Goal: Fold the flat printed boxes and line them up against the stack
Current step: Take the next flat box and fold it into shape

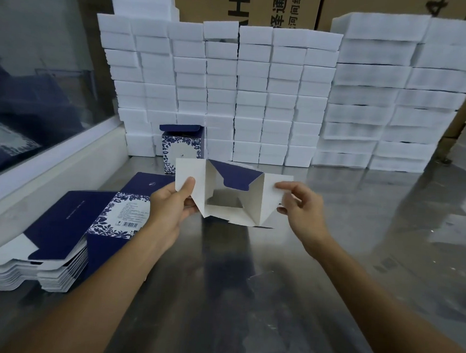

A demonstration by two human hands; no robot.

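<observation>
Left hand (173,208) and right hand (298,205): each is pinched on a side flap of a half-opened box (233,195), held above the table (246,287) between them, open end toward the camera, long axis judged to run away toward the stack (232,93). One folded box (181,148) is stood upright against that stack, beyond and nearer the left hand. Flat boxes (56,241) are piled left.

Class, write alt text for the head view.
Two hands, left hand and right hand, pinch the side flaps of a half-opened box above a steel table; flat boxes lie left, one folded box stands against white blocks.
</observation>
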